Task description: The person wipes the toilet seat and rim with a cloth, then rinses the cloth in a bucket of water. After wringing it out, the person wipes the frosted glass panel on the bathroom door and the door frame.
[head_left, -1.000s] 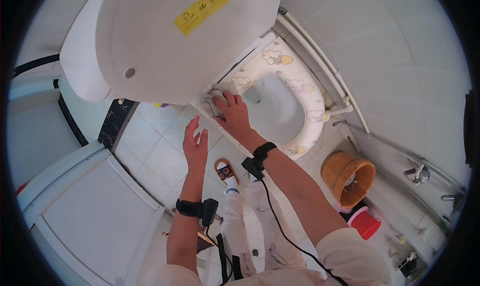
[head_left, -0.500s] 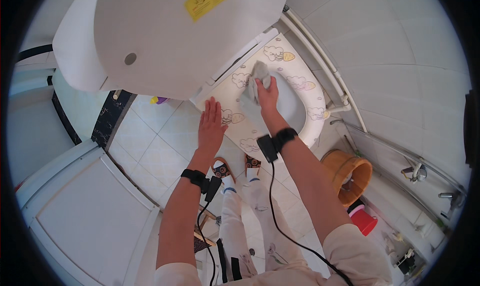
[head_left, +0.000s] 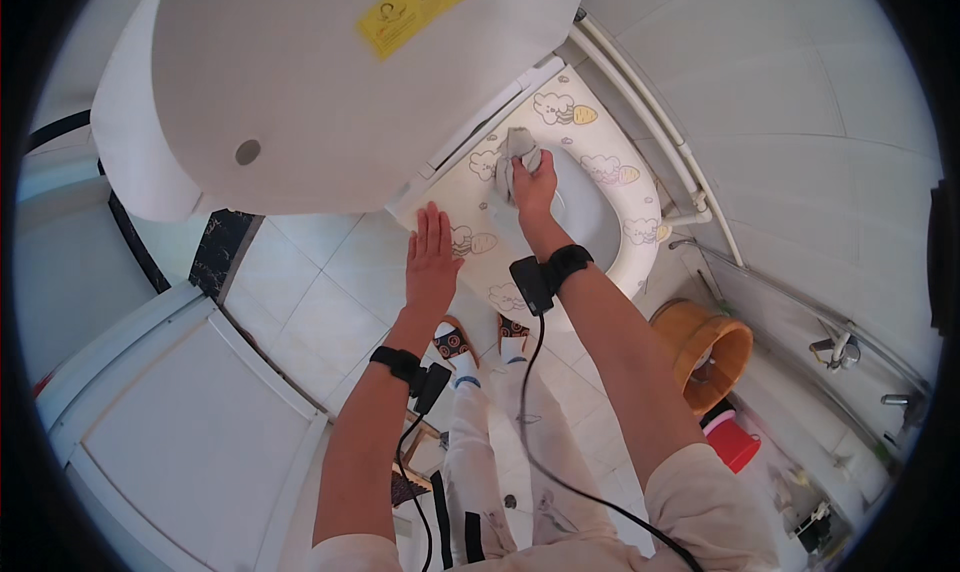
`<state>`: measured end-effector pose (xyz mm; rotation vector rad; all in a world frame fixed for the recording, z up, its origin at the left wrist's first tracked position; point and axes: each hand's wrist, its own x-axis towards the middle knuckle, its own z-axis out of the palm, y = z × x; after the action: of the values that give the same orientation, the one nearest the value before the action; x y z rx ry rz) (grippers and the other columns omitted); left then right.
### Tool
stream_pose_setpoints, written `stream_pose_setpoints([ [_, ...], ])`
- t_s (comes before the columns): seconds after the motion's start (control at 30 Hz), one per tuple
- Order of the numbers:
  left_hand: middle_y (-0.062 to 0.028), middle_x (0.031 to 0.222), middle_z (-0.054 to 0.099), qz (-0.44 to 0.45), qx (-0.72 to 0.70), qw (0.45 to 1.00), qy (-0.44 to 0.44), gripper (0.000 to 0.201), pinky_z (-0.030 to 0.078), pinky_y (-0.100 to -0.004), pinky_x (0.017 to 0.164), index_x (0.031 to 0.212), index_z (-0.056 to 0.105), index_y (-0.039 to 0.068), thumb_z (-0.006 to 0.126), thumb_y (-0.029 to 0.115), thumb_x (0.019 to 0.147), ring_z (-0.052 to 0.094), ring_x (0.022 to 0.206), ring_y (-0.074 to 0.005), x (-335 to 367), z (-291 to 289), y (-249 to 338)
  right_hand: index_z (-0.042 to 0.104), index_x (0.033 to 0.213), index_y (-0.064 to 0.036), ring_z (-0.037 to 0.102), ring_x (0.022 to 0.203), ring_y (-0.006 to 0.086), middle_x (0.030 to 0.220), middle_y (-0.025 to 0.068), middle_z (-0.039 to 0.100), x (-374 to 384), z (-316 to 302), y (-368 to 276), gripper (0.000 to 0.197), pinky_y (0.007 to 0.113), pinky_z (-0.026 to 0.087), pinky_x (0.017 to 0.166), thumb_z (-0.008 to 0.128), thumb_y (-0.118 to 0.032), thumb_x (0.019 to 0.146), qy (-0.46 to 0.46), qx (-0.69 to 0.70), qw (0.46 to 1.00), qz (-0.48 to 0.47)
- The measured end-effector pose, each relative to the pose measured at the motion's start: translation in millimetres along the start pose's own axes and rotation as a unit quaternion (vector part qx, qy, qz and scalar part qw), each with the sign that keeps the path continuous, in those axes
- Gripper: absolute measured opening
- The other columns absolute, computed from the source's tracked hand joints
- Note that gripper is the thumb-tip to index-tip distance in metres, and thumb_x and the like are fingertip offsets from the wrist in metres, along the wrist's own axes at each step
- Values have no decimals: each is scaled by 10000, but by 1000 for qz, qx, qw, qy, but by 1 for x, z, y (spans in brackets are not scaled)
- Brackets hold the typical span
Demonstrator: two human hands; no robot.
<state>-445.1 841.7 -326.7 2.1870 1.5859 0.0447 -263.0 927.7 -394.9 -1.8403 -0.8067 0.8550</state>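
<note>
At the far left of the toilet seat (head_left: 490, 267)'s opening, my right hand (head_left: 538, 185) is gripping a grey cloth (head_left: 519, 146), seemingly light, soft and best held bunched, while my left hand (head_left: 434, 262) is lying flat.

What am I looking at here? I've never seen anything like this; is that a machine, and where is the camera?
There's no machine arm: these are a person's bare hands. A wide fisheye camera worn on the head looks down, so straight edges bend. Each wrist wears a black strap with a small box and cable.

The right hand holds a crumpled greyish cloth at the inner edge of a toilet seat printed with cartoon figures. The left hand appears to rest flat on the seat's near-left part. Off to the right stand a wooden bucket and a red bucket.
</note>
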Motion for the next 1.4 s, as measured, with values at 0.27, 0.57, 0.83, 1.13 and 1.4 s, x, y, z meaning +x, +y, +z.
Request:
stream_pose_setpoints([
  [0.27, -177, 1557, 106, -22, -4, 999, -33, 879, 260, -456, 1118, 1470, 166, -15, 684, 209, 796, 136, 1439, -332, 2, 0, 4, 567, 1100, -57, 644, 852, 321, 912, 201, 648, -41, -31, -7, 371, 377, 492, 733, 708, -176, 778, -245, -162, 955, -33],
  [0.57, -182, 1557, 103, -9, 7, 1000, -16, 878, 256, -452, 1119, 1470, 169, -19, 683, 211, 796, 133, 1441, -325, 0, 0, 2, 582, 1074, 3, 648, 872, 268, 920, 175, 669, -27, -18, 0, 343, 342, 482, 781, 698, -184, 811, -90, -150, 984, 24],
  [0.83, -189, 1557, 97, -16, -10, 1000, -16, 886, 267, -462, 1110, 1467, 165, -29, 681, 214, 788, 133, 1440, -337, -1, 2, 4, 592, 1002, -3, 653, 801, 334, 842, 196, 661, 3, 2, 7, 314, 383, 489, 699, 722, -165, 767, -22, -39, 999, 27],
  [1.13, -193, 1553, 117, -22, 2, 999, -28, 862, 256, -469, 1113, 1462, 172, -35, 669, 205, 800, 137, 1438, -345, 2, -1, 8, 574, 1043, -9, 621, 817, 385, 851, 214, 649, -49, -18, -12, 367, 413, 484, 711, 719, -158, 740, -141, -170, 971, -94],
  [1.4, -198, 1549, 125, -16, -2, 1000, -22, 841, 254, -469, 1113, 1457, 184, -40, 662, 210, 811, 142, 1437, -341, -4, 2, 5, 560, 1092, -8, 616, 694, 316, 854, 167, 656, 5, -5, -27, 400, 402, 487, 670, 709, -98, 731, 50, -30, 998, -13],
])
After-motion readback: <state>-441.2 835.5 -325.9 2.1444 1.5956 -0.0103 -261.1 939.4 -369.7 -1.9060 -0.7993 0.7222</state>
